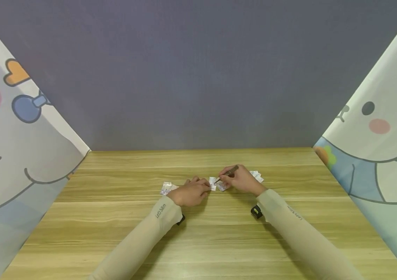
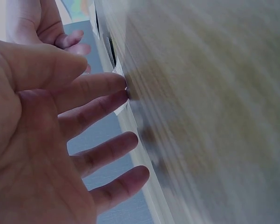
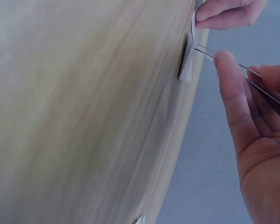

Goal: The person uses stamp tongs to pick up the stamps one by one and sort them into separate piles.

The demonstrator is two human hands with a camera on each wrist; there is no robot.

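My right hand pinches tweezers between thumb and fingers, their thin tips pointing down at a small printed white slip. My left hand has its fingertips on the left edge of that slip; in the left wrist view its fingers are spread and fairly straight. A small stack of similar slips lies just below my right fingers, partly hidden. In the right wrist view the tweezer tips meet the upper part of the stack. Printing on the slips is too small to read.
More printed slips lie left of my left hand, partly covered by it. A fanned group of slips sits behind my right wrist. The wooden table ends at a grey back panel, with cartoon-printed panels on both sides.
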